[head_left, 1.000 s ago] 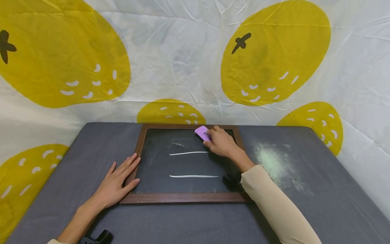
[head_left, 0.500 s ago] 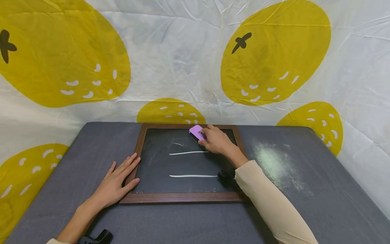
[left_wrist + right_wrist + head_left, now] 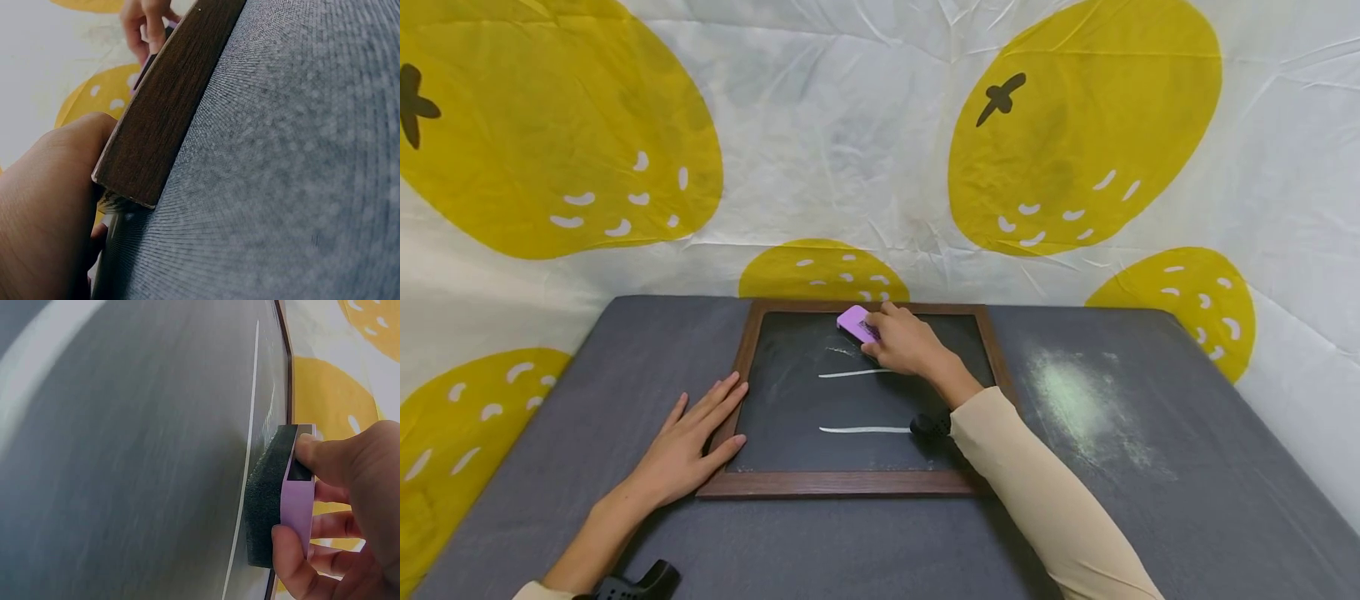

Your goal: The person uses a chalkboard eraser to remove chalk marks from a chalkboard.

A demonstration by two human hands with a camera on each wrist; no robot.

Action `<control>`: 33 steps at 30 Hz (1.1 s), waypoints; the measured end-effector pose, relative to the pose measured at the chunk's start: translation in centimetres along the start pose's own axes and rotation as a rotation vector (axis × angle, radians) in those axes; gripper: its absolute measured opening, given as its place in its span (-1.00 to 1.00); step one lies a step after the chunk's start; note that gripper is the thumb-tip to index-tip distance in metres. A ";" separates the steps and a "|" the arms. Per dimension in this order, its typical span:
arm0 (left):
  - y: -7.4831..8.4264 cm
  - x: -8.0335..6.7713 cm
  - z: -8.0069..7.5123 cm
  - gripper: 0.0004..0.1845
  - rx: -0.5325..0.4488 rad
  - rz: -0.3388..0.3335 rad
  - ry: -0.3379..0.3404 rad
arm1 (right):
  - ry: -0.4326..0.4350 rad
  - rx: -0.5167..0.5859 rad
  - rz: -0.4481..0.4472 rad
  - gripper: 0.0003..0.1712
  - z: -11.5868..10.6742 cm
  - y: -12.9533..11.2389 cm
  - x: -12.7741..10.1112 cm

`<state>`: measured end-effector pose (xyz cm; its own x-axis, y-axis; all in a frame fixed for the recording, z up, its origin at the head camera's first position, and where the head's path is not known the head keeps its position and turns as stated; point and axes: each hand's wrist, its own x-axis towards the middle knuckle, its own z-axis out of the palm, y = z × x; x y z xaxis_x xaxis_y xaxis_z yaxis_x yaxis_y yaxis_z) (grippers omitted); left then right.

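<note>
A framed chalkboard (image 3: 797, 454) lies on the table, two white chalk lines across it and a fainter chalk smudge near the top. Toward its far edge, my right hand (image 3: 908, 340) grips a purple chalkboard eraser (image 3: 853, 322) with a dark felt underside. In the right wrist view, thumb and fingers hold the sides of the eraser (image 3: 296, 509), and its felt lies against the board beside a chalk line (image 3: 250, 437). My left hand (image 3: 679, 454) rests with spread fingers on the left part of the brown wooden frame (image 3: 165, 94).
Grey cloth covers the table (image 3: 820, 550), with pale chalk dust (image 3: 1071, 396) spread to the right of the board. Behind stands a white fabric backdrop (image 3: 835, 125) printed with yellow fruit. A black wrist device (image 3: 651, 581) shows below the left hand.
My right hand has slid the eraser leftward along the upper part of the board toward the faint smudge. My left hand stays in place on the frame.
</note>
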<state>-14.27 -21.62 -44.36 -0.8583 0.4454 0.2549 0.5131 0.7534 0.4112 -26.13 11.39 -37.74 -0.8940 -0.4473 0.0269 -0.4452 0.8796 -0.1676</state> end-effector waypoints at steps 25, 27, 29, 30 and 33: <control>0.0 0.0 0.2 -0.27 0.025 -0.009 0.000 | -0.074 0.086 -0.243 -0.42 -0.1 -0.9 0.3; 0.0 -0.1 0.2 -0.27 0.027 -0.011 0.000 | -0.075 0.099 -0.276 -0.42 -0.1 -0.8 0.1; 0.0 -0.1 0.3 -0.27 0.027 -0.008 0.003 | -0.077 0.101 -0.303 -0.43 0.0 -0.7 0.0; -0.1 -0.1 0.4 -0.27 0.026 -0.005 0.004 | -0.077 0.102 -0.315 -0.43 0.0 -0.6 -0.1; -0.1 -0.2 0.3 -0.27 0.027 -0.003 0.004 | -0.082 0.110 -0.342 -0.44 -0.1 -0.5 -0.4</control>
<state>-14.10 -21.61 -44.74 -0.8598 0.4410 0.2575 0.5100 0.7674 0.3886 -25.59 11.11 -37.60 -0.6854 -0.7278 0.0214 -0.7054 0.6565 -0.2672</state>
